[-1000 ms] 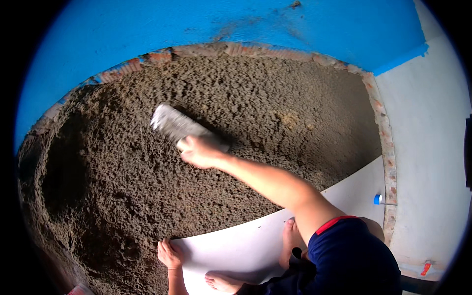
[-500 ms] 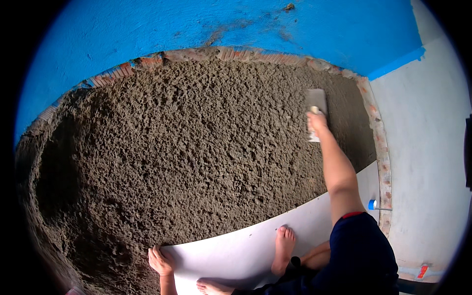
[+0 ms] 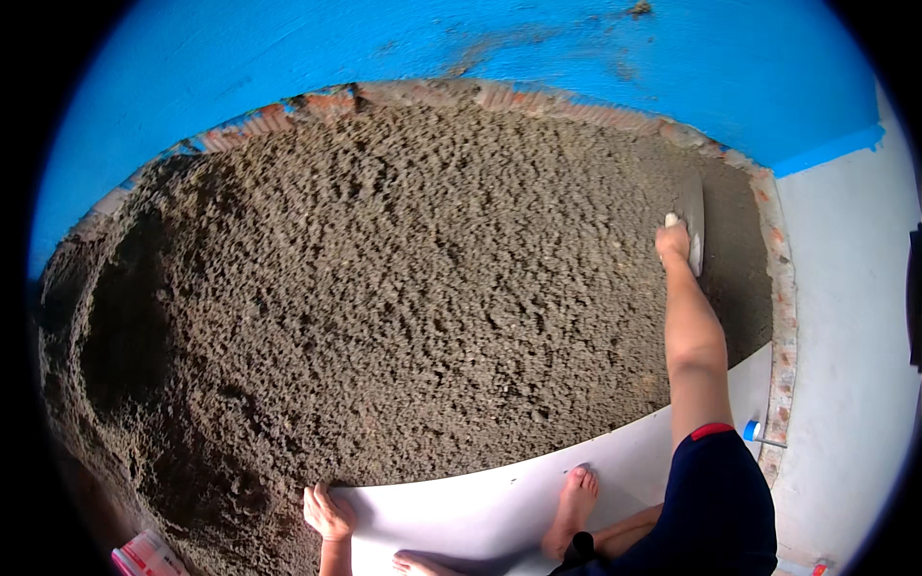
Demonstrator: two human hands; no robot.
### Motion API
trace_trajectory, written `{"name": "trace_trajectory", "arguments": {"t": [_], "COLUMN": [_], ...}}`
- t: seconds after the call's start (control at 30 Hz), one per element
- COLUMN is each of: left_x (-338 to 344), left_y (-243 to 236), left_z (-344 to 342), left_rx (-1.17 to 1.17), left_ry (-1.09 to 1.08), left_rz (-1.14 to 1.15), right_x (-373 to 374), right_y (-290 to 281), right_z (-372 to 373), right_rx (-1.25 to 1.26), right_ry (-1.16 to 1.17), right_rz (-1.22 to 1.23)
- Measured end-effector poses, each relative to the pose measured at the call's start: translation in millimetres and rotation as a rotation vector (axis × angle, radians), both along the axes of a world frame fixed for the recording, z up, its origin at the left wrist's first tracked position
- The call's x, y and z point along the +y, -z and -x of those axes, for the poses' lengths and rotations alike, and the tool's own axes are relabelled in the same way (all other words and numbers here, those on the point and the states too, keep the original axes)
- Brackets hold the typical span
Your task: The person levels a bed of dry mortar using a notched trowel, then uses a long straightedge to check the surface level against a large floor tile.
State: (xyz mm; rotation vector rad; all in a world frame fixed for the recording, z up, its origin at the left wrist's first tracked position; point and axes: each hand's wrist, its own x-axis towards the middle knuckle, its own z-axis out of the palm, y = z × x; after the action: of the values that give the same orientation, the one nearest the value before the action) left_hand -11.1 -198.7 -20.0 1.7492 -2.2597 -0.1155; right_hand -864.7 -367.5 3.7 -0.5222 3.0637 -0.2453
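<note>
R hand (image 3: 672,240) is shut tight on the flat metal trowel (image 3: 691,216), way out at 2 o'clock on the bumpy wet mortar (image 3: 403,298), L hand (image 3: 329,514) flat on the white board (image 3: 499,504) at 7, so keep it flat & press soft, w/ slow even strokes.

A blue wall (image 3: 288,58), brick edging (image 3: 783,288) and a small blue-capped bottle (image 3: 754,431).
</note>
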Motion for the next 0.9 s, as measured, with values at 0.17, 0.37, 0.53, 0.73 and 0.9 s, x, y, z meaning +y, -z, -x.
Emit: {"name": "trace_trajectory", "arguments": {"t": [0.17, 0.37, 0.53, 0.73, 0.9], "left_x": [-1, 0, -6, -12, -5], "left_y": [-4, -10, -13, -17, -14], "left_z": [2, 3, 7, 8, 3], "left_rx": [-0.040, -0.017, 0.031, 0.086, 0.134], "left_ry": [0.007, -0.015, -0.025, -0.043, -0.062], "left_rz": [0.056, 0.034, 0.004, 0.007, -0.028], "right_x": [-86, -128, -120, -55, 12], "right_y": [-8, -42, -48, -47, -58], "right_z": [-110, -362, -524, -684, -701], "right_rx": [-0.065, -0.347, -0.516, -0.625, -0.696], "right_ry": [-0.357, -0.687, -0.868, -1.325, -1.660], "right_rz": [0.066, 0.043, 0.011, 0.058, 0.158]}}
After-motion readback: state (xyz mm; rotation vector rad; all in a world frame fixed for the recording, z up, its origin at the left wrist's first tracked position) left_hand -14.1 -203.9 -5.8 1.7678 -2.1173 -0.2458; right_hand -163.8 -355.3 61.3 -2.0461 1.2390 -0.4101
